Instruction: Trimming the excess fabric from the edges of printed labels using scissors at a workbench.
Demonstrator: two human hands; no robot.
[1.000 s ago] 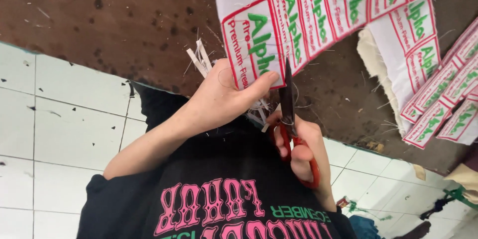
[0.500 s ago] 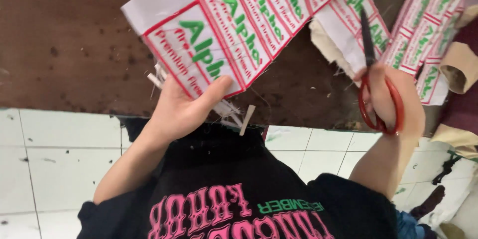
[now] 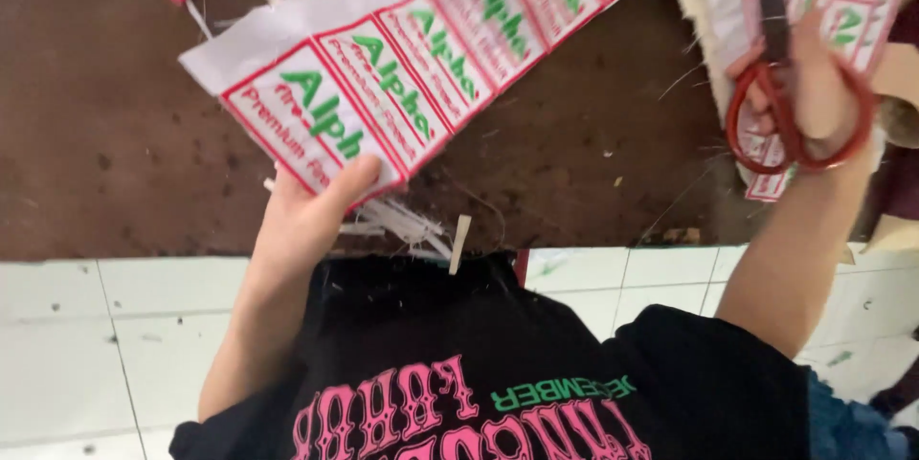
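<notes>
Left hand [image 3: 311, 216]: forearm raised from the lower frame, wrist straight. The fingers are closed in a pinch on the near end of a white label strip [image 3: 421, 58] printed in red and green, thumb on top; the strip runs up and away from the thumb, above the brown worktop [image 3: 115, 134].

Right hand [image 3: 814, 87]: arm extended to the far right. The fingers are curled through the red handles of the scissors [image 3: 780, 87]; the blades point away from the knuckles and appear closed, though blur limits certainty. Just beyond the fingers lies a pile of cut labels [image 3: 862, 0].
</notes>
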